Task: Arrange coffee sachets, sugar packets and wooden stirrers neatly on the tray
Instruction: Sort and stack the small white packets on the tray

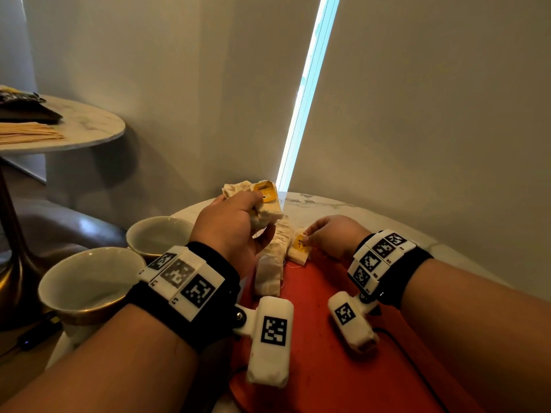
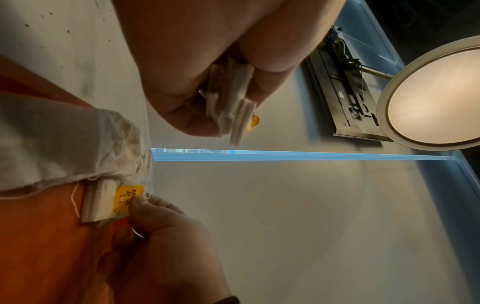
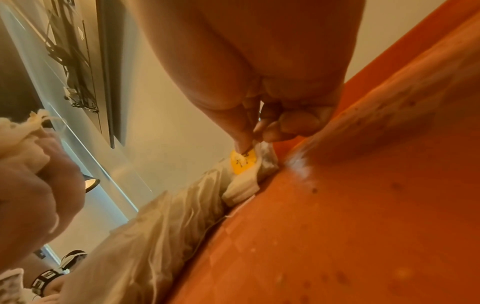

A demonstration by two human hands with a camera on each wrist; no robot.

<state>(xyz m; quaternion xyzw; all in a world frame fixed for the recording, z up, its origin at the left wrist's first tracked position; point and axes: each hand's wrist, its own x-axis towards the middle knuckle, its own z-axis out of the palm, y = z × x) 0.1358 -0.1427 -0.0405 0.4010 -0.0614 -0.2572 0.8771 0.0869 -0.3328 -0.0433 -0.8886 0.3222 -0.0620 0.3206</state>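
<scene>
Head view shows both hands over the far end of an orange-red tray (image 1: pixel 328 338) on a marble table (image 1: pixel 328 204). Its left hand (image 1: pixel 235 231) clenches a bunch of tea bags (image 1: pixel 262 204) raised above the tray; the right hand (image 1: pixel 331 236) pinches the yellow tag (image 1: pixel 301 243) of a bag lying at the tray's far edge, beside a row of tea bags (image 1: pixel 272 263). Only this view shows two empty cups (image 1: pixel 89 281) at left and wooden stirrers (image 1: pixel 26 134) on a separate table, well apart. Left wrist view alone reveals the tag's black print (image 2: pixel 128 198). Right wrist view shows the thumb and fingertips (image 3: pixel 242 142) closed on that tag.
</scene>
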